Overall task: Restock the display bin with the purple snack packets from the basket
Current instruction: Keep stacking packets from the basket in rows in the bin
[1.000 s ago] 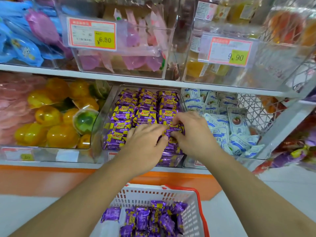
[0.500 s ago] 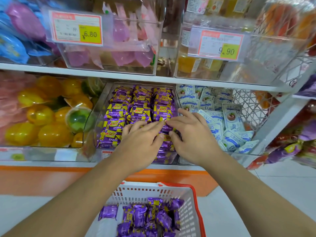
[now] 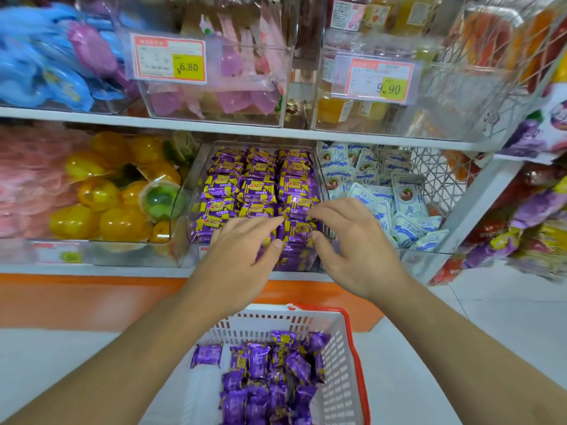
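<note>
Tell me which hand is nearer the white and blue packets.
Right. The right hand is beside the white and blue packets; the left hand is farther left, over the purple packets.

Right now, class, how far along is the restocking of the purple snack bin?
Done: the display bin already holds neat rows of purple snack packets. In hand: nothing is gripped; the left hand and right hand hover with relaxed fingers over the front row, apparently tidying it. Left: a pile of basket packets still lies in the basket, so the job looks unfinished.
</note>
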### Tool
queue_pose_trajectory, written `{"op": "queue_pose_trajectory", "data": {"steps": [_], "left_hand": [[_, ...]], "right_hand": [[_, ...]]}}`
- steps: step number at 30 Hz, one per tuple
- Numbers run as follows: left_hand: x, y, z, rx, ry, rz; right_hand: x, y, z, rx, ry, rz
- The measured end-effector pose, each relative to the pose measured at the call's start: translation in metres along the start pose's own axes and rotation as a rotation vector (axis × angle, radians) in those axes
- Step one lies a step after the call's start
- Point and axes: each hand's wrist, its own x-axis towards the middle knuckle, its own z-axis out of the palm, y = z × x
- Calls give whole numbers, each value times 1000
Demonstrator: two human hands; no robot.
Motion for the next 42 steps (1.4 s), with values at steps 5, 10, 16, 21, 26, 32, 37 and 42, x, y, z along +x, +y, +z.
{"op": "queue_pose_trajectory", "data": {"steps": [5, 10, 16, 21, 26, 32, 37, 42], "left_hand": [[-32, 4, 20, -48, -79, 51], [-63, -22, 82, -7, -272, 1], [-93, -42, 162, -27, -463, -154], [-117, -61, 214, -20, -602, -289], [-124, -85, 262, 1, -689, -364], [-114, -90, 321, -31, -809, -412], [-108, -85, 341, -100, -768, -431], [-110, -75, 336, -154, -625, -406]], "right_hand": [[-44, -13, 10, 117, -41, 55], [-120, 14, 61, 128, -285, 360], [-204, 45, 123, 130, -441, 695], [-224, 39, 152, 156, -380, 755], [-225, 43, 155, 166, -331, 713], [-227, 45, 159, 163, -311, 722], [-226, 44, 159, 144, -318, 717], [-225, 43, 159, 137, -327, 716]]}}
